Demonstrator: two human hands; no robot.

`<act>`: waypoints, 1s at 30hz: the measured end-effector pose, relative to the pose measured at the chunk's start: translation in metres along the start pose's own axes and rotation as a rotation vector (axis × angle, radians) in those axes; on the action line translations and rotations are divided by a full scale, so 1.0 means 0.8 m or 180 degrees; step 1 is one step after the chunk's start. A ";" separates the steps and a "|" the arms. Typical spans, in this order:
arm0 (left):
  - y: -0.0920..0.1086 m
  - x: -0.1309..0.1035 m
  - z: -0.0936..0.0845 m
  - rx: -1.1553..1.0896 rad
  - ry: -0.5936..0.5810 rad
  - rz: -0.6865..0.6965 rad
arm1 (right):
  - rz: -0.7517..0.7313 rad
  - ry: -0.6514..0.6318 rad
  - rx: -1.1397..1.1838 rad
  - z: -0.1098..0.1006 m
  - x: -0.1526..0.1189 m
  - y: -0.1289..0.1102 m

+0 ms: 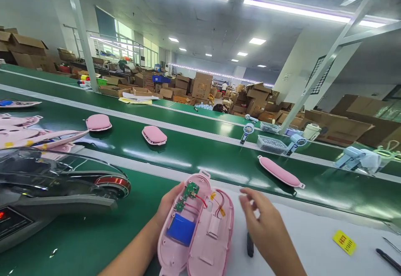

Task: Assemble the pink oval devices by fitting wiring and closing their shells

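My left hand cradles an opened pink casing from the side, thumb and fingers wrapped around its left edge, holding it just above the table at the near edge of the green conveyor belt. The two halves lie spread like a book. In the left half sit a small green circuit board and a blue battery, with red wires running across to the right half.

My right hand hovers just beside the casing, fingers loosely spread and holding nothing. Under it on the table lies a dark tool, perhaps a screwdriver; I cannot tell for sure.

I judge I am in the middle of the assembly step, with the internals seated and the shell not yet closed. The next move would call for tucking the wires clear of the seam so nothing gets pinched when the halves fold together.

Closed pink casings ride the belt beyond.
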State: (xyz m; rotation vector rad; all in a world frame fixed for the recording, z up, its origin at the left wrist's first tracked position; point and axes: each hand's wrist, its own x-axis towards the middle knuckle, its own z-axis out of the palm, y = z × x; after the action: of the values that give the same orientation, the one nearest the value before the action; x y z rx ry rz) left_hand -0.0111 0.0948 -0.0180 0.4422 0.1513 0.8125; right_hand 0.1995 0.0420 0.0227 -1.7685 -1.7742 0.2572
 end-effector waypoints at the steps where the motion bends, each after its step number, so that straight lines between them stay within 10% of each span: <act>1: -0.005 0.001 0.001 0.0026 -0.0034 -0.0058 | -0.0182 0.0031 0.0323 0.004 0.002 -0.005; 9: -0.019 -0.003 0.010 0.0344 -0.0102 -0.0012 | -0.0588 -0.0233 0.1474 0.024 -0.008 -0.037; 21: -0.029 -0.024 0.053 0.0658 0.0011 0.0216 | 0.0856 -0.1041 0.2574 0.013 -0.023 -0.070; 30: -0.031 -0.026 0.050 0.0938 -0.0240 0.0211 | 0.0154 -0.0679 0.2053 0.012 -0.027 -0.073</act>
State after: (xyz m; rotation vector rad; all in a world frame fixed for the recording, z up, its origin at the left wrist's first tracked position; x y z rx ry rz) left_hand 0.0027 0.0516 0.0067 0.7581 0.1880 0.8405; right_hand 0.1437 0.0191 0.0407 -1.3456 -1.5423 0.9513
